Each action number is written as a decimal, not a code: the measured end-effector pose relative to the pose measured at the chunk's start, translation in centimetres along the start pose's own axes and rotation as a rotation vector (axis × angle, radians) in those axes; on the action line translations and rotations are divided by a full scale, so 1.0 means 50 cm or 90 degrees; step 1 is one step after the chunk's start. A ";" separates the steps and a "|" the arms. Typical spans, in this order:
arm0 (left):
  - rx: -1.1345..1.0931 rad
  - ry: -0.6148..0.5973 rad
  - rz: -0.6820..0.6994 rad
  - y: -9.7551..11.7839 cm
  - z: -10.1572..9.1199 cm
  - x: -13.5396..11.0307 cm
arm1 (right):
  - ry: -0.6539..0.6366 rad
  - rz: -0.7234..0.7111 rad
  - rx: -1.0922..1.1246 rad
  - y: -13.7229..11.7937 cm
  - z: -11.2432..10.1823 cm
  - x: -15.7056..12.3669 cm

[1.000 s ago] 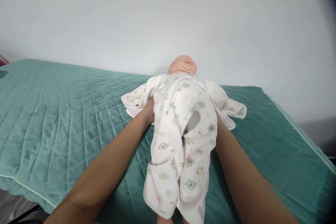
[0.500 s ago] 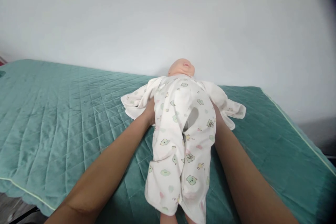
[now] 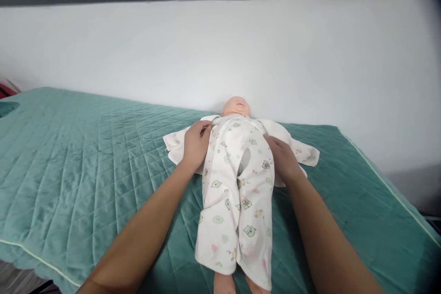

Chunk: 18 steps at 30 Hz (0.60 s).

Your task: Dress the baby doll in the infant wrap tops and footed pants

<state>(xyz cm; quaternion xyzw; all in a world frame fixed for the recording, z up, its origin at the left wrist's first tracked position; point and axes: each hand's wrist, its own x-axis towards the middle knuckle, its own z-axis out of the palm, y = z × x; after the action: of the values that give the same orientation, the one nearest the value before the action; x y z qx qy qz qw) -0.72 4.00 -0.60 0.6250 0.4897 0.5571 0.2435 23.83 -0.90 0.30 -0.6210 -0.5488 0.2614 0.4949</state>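
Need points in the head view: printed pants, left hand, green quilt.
Printed pants (image 3: 223,195): head view, front of the leg at image left.
Left hand (image 3: 195,145): head view, back of the hand.
Green quilt (image 3: 103,183): head view, bare stretch at image left.

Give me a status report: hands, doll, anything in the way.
Left hand and right hand against either side of the printed pants, grip unclear. Baby doll face-up on green quilted cover. White wall close beyond the doll.

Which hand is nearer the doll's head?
Left hand: its fingertips reach higher, closer to the head; the right hand sits lower, at the trousers' side.
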 end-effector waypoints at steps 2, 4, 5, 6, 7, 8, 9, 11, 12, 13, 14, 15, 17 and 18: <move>0.053 -0.021 0.069 -0.004 0.012 0.040 | 0.101 0.000 -0.064 -0.001 -0.003 0.011; 0.052 -0.084 0.057 -0.011 0.028 0.077 | 0.183 -0.021 -0.090 -0.006 0.001 0.028; 0.036 -0.126 0.030 -0.015 0.034 0.091 | 0.189 -0.034 -0.085 -0.009 0.006 0.038; 0.013 -0.167 -0.002 -0.019 0.039 0.101 | 0.170 -0.047 -0.070 -0.011 0.012 0.049; -0.009 -0.200 -0.027 -0.023 0.042 0.106 | 0.138 -0.058 -0.056 -0.012 0.018 0.060; -0.028 -0.225 -0.043 -0.025 0.041 0.108 | 0.101 -0.068 -0.043 -0.012 0.023 0.071; -0.042 -0.244 -0.050 -0.027 0.039 0.108 | 0.064 -0.076 -0.031 -0.011 0.027 0.081; -0.061 -0.285 -0.048 -0.025 0.029 0.103 | 0.000 -0.080 -0.012 -0.005 0.029 0.098; -0.063 -0.305 -0.047 -0.022 0.024 0.102 | -0.030 -0.072 -0.008 -0.001 0.028 0.105; -0.057 -0.324 -0.047 -0.019 0.019 0.101 | -0.068 -0.063 -0.009 0.002 0.026 0.110; -0.051 -0.338 -0.048 -0.016 0.015 0.100 | -0.108 -0.058 -0.011 0.004 0.022 0.114; -0.044 -0.350 -0.048 -0.014 0.012 0.101 | -0.144 -0.056 -0.011 0.006 0.019 0.116; -0.036 -0.362 -0.042 -0.011 0.011 0.103 | -0.187 -0.049 -0.014 0.008 0.013 0.118; -0.037 -0.365 -0.037 -0.011 0.012 0.104 | -0.194 -0.044 -0.014 0.008 0.011 0.118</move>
<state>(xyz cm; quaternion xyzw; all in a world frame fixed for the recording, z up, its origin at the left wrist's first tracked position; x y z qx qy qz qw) -0.87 8.96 1.14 0.7356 0.4023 0.3642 0.4054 25.05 4.87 1.01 -0.5602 -0.6416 0.3291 0.4077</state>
